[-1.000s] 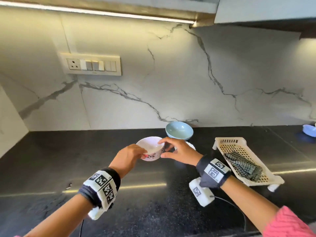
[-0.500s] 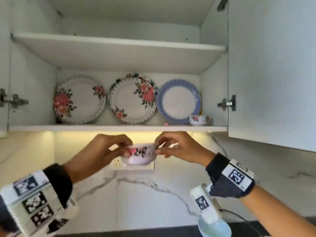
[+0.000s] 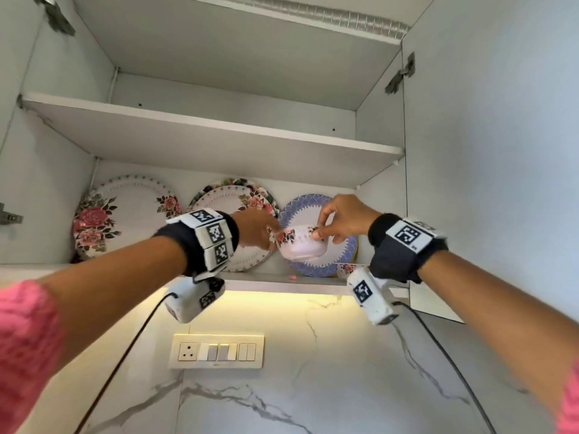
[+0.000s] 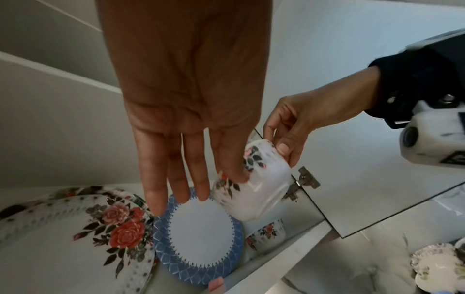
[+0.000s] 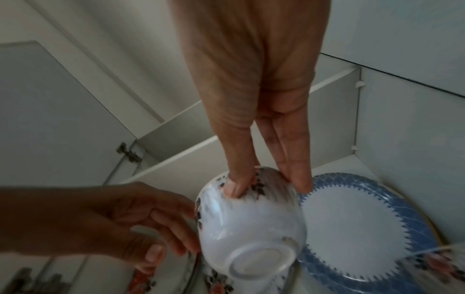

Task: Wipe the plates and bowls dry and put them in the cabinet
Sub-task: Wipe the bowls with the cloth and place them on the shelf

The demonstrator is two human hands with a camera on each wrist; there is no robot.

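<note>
Pinching the rim of the small floral bowl between thumb and fingers, the right hand held it in the air at the lower shelf of the open cabinet. The left hand was on the bowl's opposite side, fingers nearly straight and touching its wall. The bowl lay between both hands, in front of the blue-rimmed plate that leaned against the cabinet back. The bowl was tilted, its base turned down toward the wrist cameras and its mouth up and away. A second floral bowl stood on the shelf just below it.
</note>
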